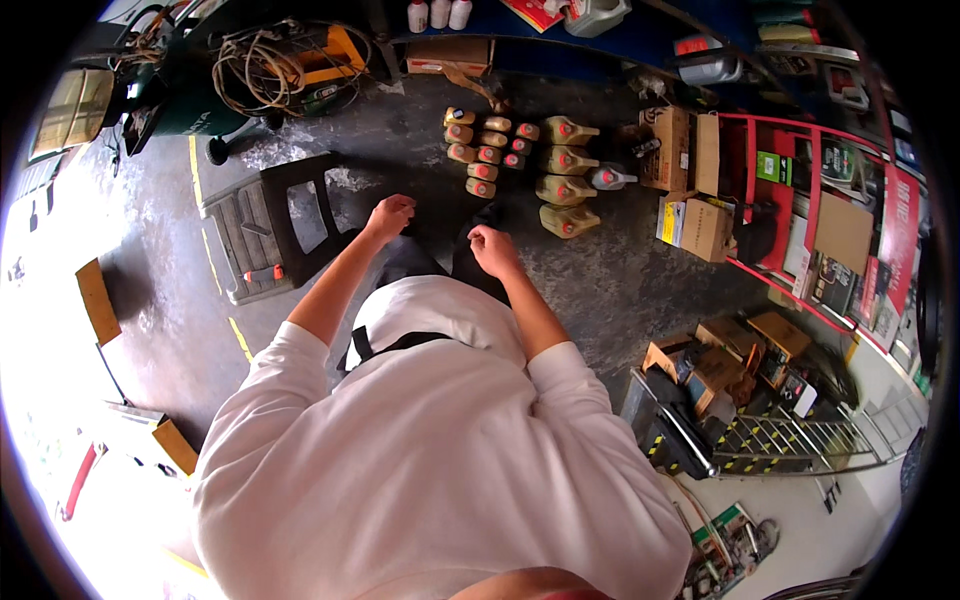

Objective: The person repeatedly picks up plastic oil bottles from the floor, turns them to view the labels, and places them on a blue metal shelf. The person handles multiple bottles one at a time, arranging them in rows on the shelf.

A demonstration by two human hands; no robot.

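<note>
My left hand (pixel 391 217) hangs in the air in front of me, its fingers loosely curled in and nothing seen in them. To its right and a little nearer, my right hand (pixel 492 249) is also closed, with bent fingers and no object showing. Both are above my dark-trousered legs. Beyond them on the floor stand several small tan bottles (pixel 481 171) with red or orange caps, set in rows. Right of these is a column of larger yellowish jugs (pixel 567 191), with a grey jug (pixel 613 177) beside it. Neither hand touches a bottle.
A grey flatbed cart (pixel 240 246) with a black frame lies left, an orange-red object (pixel 264 273) on it. Cardboard boxes (pixel 706 229) and a red shelf rack (pixel 815 215) stand right. Coiled hose (pixel 262 72) is far left; a blue shelf (pixel 530 55) spans the back.
</note>
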